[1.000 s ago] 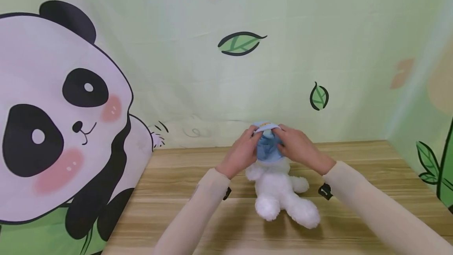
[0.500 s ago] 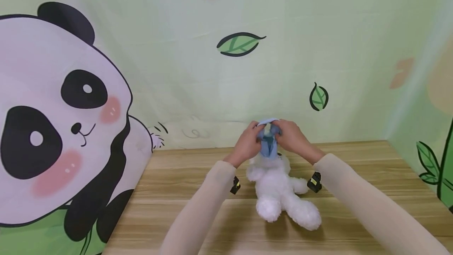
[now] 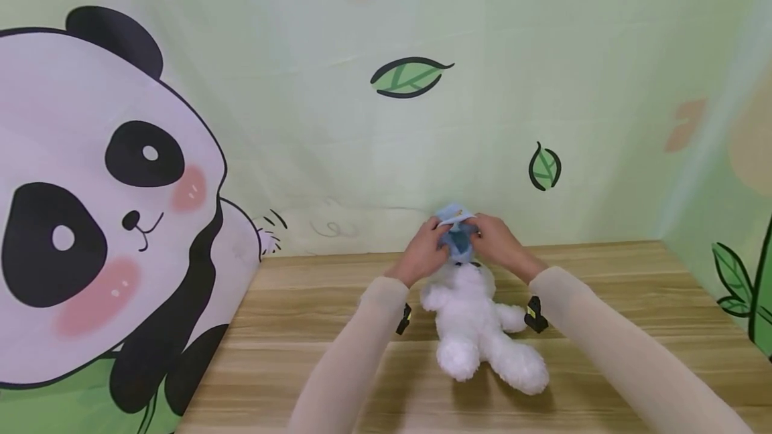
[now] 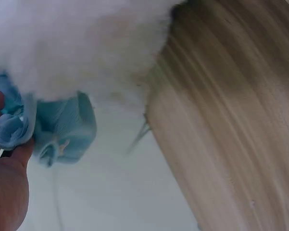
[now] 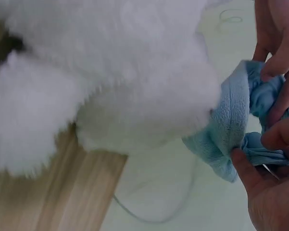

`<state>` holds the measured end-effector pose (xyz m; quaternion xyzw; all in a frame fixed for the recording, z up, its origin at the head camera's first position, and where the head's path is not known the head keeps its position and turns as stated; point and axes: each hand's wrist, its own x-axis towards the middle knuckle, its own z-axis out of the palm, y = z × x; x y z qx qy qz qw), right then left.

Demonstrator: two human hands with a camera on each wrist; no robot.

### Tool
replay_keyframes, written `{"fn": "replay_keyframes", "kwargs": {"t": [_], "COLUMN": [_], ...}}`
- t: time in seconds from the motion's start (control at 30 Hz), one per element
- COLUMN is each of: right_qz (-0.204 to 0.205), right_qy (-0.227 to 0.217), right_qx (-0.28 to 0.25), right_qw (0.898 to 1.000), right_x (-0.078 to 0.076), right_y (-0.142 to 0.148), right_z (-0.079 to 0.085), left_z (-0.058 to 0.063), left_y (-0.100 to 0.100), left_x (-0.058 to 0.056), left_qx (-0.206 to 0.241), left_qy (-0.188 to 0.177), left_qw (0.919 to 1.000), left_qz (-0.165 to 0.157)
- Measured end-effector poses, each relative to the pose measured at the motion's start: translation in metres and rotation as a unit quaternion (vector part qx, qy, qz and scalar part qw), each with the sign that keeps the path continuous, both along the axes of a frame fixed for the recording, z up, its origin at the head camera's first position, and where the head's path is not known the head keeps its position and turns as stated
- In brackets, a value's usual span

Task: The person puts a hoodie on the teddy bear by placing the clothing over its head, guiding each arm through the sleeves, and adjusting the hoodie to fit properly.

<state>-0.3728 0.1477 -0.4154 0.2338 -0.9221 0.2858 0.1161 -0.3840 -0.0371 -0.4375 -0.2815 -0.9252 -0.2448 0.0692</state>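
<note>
Both hands hold a small light-blue fleecy doll garment (image 3: 456, 216) with an orange mark on it. My left hand (image 3: 424, 251) pinches one side of its edge, and my right hand (image 3: 499, 244) pinches the other, so that an opening shows between them. Directly below the hands a white fluffy plush toy (image 3: 466, 317) lies on the table, legs towards me. The garment is at the top of the toy's head, where two dark spots show. In the right wrist view, the bunched cloth (image 5: 233, 110) meets the white fur, with the right hand's thumb (image 5: 245, 171) on the cloth.
The wood-grain table (image 3: 326, 327) ends at a pale green cloth backdrop (image 3: 289, 119) just behind the hands. A large printed panda (image 3: 120, 186) covers the left side. Dark wrist cameras (image 3: 535, 314) hang under the sleeves.
Both hands have come closer together, bunching the garment between them. It has come up off part of the toy's head, showing the dark spots. The toy has barely moved.
</note>
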Motion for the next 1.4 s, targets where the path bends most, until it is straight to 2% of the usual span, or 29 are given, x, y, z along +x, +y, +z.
{"fn": "replay_keyframes", "kwargs": {"t": [0.17,0.23,0.3,0.37,0.5,0.57,0.63,0.7,0.8,0.9,1.0,1.07,1.17,1.27,1.4], "right_qz": [0.032,0.044,0.053,0.061,0.076,0.079,0.077,0.073,0.072,0.082,0.097,0.108,0.119,0.121,0.096], "right_qy": [0.006,0.014,0.027,0.045,0.072,0.066,0.041,-0.001,-0.066,-0.119,-0.131,-0.117,-0.064,-0.011,0.024], "right_qx": [0.001,0.035,0.091,0.162,0.28,0.308,0.322,0.321,0.293,0.222,0.154,0.125,0.115,0.105,0.079], "right_qw": [0.999,0.998,0.994,0.984,0.954,0.946,0.943,0.944,0.951,0.964,0.975,0.979,0.984,0.987,0.992], "right_x": [-0.009,-0.012,-0.013,-0.013,-0.01,-0.008,-0.006,-0.005,-0.003,0.0,0.006,0.009,0.013,0.016,0.02], "right_y": [0.003,0.007,0.014,0.022,0.032,0.035,0.037,0.037,0.036,0.035,0.035,0.033,0.028,0.023,0.02], "right_z": [-0.01,-0.013,-0.017,-0.023,-0.036,-0.042,-0.046,-0.049,-0.054,-0.059,-0.062,-0.064,-0.067,-0.07,-0.072], "left_z": [-0.01,-0.012,-0.015,-0.018,-0.025,-0.027,-0.028,-0.028,-0.029,-0.035,-0.041,-0.043,-0.047,-0.053,-0.061], "left_y": [-0.001,-0.002,-0.003,-0.003,0.002,0.006,0.009,0.01,0.007,0.0,-0.006,-0.009,-0.015,-0.022,-0.027], "left_x": [-0.006,-0.006,-0.006,-0.005,-0.002,-0.001,0.0,0.001,0.003,0.004,0.006,0.008,0.01,0.011,0.013], "left_qx": [-0.034,-0.055,-0.083,-0.113,-0.147,-0.16,-0.175,-0.185,-0.184,-0.179,-0.177,-0.173,-0.15,-0.102,-0.018], "left_qy": [0.01,0.002,-0.014,-0.048,-0.127,-0.157,-0.173,-0.174,-0.164,-0.154,-0.14,-0.125,-0.099,-0.072,-0.045], "left_qw": [0.9994,0.9985,0.9964,0.9925,0.9808,0.9743,0.969,0.967,0.969,0.9717,0.974,0.9767,0.9832,0.9917,0.9986], "left_qz": [-0.005,-0.008,-0.008,-0.003,0.014,0.02,0.023,0.019,0.008,-0.007,-0.016,-0.025,-0.03,-0.032,-0.02]}}
